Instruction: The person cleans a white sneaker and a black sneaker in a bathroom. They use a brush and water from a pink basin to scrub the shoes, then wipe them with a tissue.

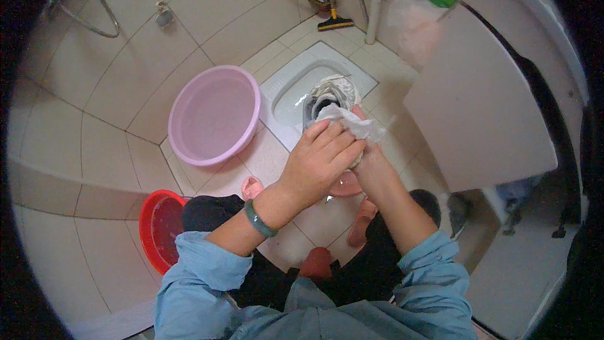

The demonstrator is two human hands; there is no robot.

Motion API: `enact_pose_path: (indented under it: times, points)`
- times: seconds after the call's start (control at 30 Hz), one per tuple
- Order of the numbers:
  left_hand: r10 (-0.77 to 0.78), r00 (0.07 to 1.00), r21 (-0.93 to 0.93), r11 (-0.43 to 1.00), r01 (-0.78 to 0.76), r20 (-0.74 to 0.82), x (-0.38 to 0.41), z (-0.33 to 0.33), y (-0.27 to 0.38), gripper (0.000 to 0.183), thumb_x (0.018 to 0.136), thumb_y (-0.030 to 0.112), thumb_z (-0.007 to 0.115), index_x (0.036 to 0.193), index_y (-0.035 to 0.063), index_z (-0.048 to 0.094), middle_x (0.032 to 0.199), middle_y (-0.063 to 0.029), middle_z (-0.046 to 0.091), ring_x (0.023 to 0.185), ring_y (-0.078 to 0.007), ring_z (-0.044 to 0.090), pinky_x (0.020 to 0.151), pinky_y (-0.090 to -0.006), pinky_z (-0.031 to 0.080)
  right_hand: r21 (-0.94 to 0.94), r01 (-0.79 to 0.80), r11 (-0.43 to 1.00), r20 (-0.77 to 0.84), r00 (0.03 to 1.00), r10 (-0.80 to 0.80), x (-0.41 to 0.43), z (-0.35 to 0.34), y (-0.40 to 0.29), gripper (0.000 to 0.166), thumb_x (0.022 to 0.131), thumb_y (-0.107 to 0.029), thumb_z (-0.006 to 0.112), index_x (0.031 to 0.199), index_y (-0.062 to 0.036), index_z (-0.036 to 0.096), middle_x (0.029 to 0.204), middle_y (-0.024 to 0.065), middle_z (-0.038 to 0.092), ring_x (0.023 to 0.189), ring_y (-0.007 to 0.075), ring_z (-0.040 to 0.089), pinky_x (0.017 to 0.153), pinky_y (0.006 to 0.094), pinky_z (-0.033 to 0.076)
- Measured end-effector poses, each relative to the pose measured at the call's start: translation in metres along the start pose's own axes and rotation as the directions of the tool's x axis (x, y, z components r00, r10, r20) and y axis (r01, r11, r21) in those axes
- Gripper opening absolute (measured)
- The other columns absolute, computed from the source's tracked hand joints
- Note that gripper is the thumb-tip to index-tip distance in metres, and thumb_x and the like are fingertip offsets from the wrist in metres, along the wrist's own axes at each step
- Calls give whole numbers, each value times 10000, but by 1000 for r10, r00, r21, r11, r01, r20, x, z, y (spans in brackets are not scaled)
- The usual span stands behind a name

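A grey and white shoe (pixel 307 112) with loose white laces (pixel 336 86) is held out in front of me, above the squat toilet. Crumpled white tissue or thin cloth (pixel 365 127) lies over its near part. My left hand (pixel 322 156), below a green bangle (pixel 259 219), presses on this white material from above. Around the shoe's right side reaches my right hand (pixel 373 163), its thumb showing beyond the white material. Most of the shoe's near end is hidden by my hands.
A lilac basin of water (pixel 257 104) stands left of the squat toilet (pixel 283 86). Beside my left knee is a red basin (pixel 147 236). A pinkish vessel (pixel 347 186) sits below my hands. A floor squeegee (pixel 335 23) leans at the back; a white panel (pixel 486 118) juts in from the right.
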State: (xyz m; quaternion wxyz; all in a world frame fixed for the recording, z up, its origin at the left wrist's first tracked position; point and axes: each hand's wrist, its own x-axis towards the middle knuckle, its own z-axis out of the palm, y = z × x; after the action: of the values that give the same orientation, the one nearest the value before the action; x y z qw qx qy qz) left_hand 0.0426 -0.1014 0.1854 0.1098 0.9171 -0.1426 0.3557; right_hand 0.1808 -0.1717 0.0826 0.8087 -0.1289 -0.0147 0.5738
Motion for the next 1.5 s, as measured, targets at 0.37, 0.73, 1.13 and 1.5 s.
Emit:
enact_pose_path:
  times: [0.37, 0.73, 1.13, 1.5]
  points:
    - [98, 995, -105, 990, -94, 32, -52, -10, -22, 212, 696, 95, 582, 905, 91, 621, 908, -45, 611, 902, -216, 575, 866, -364, 431, -268, 119, 956, -339, 917, -209, -36, 34, -3, 449, 885, -423, 442, 1142, -65, 525, 1071, 106, 597, 933, 266, 591, 844, 399, 471]
    - [-769, 637, -657, 500, 563, -40, -53, 7, -6, 207, 868, 2, 473, 1057, -17, 555, 1022, -121, 583, 941, -160, 549, 811, -264, 429, -302, 249, 920, -332, 877, -346, -48, 79, -6, 410, 886, -425, 455, 1157, -124, 517, 1110, 52, 584, 968, 232, 581, 826, 388, 484]
    - [-165, 986, -41, 985, 166, 29, -3, 35, 22, 405, 743, 141, 573, 1130, 24, 538, 1146, -144, 520, 1062, -334, 472, 914, -416, 337, -54, 122, 991, -170, 977, -129, 3, -6, -33, 458, 861, -495, 423, 1153, -158, 527, 1084, 38, 590, 1001, 210, 557, 849, 374, 456]
    - [-76, 975, 99, 993, 56, 207, 23, 29, 11, 397, 728, 229, 609, 1064, 37, 518, 1092, -124, 542, 1050, -261, 490, 953, -390, 326, -326, 207, 922, -163, 949, -271, -8, 43, -14, 491, 851, -533, 447, 1063, -98, 531, 917, 60, 589, 802, 168, 576, 717, 287, 479]
